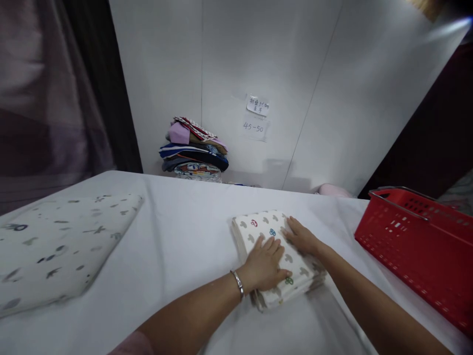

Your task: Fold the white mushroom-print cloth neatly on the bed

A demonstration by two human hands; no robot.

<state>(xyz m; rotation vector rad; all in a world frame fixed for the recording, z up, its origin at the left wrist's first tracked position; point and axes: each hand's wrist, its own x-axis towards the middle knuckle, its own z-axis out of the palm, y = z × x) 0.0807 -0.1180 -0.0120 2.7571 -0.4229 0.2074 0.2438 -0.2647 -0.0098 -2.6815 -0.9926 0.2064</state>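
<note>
A folded white cloth [251, 237] with a grey, red, blue and green mushroom print lies on the white-covered table [192, 236], in several layers. My left hand [265, 264] rests flat on its top, fingers spread, a silver bracelet round the wrist. Along the cloth's right side lies my right hand [301, 237], fingers stretched out over the edge and apart from the left hand. Neither hand grips anything. A clear, thin sheet-like layer [314, 325] seems to lie on the table in front of the cloth; its kind is hard to make out.
On the left lies a larger folded white cloth [66, 246] with a leaf-like print. A red plastic basket [417, 246] with a metal handle stands at the right. Behind the table's far edge, a stack of folded fabrics [195, 153] sits against the white wall [162, 64].
</note>
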